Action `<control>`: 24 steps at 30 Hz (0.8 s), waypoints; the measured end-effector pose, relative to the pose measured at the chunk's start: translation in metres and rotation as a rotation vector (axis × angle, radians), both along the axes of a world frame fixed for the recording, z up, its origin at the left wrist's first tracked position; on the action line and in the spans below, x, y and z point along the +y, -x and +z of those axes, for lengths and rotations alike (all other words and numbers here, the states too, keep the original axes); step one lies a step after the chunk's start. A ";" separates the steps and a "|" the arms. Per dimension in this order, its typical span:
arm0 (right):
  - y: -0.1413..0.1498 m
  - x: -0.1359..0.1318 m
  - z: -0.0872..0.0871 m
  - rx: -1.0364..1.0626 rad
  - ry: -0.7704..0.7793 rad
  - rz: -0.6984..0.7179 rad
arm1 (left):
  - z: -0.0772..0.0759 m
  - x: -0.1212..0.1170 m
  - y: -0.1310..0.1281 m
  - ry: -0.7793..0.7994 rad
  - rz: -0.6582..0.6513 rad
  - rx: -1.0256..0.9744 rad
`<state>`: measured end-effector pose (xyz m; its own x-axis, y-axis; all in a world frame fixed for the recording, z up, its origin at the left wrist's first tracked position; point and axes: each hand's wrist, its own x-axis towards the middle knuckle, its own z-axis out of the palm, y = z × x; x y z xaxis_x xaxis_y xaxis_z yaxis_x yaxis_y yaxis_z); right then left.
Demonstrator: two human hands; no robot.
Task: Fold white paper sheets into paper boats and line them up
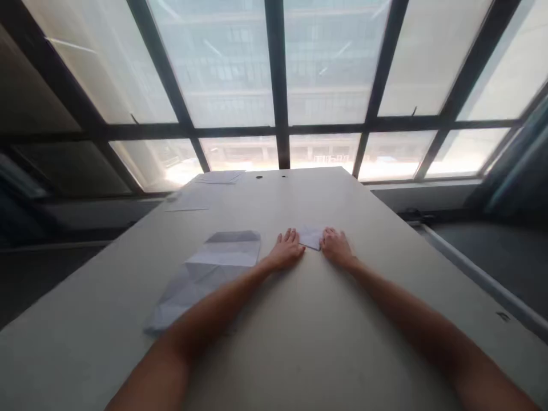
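Note:
A small folded piece of white paper [310,237] lies on the white table between my two hands. At its left edge my left hand [286,250] rests palm down, fingers stretched forward and thumb reaching toward the paper's near left corner. My right hand [336,246] is at the opposite edge, its fingers bent and closed on the paper's right side. The fingertips cover part of that edge. Left of my left forearm lies a larger creased sheet of paper [218,258], partly hidden by the arm.
The long white table [308,319] stretches away toward a wall of framed windows [323,68]. More white sheets [220,177] lie at its far left end. Two small dark round spots, one a hole [259,177], show near the far edge. A pale rail [483,277] runs along the right.

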<state>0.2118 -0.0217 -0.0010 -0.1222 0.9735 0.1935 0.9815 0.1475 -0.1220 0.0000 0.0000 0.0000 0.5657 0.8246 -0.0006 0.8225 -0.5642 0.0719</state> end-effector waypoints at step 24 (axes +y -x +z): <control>-0.005 0.006 0.001 0.143 -0.077 0.056 | -0.009 0.012 0.007 -0.141 0.126 -0.228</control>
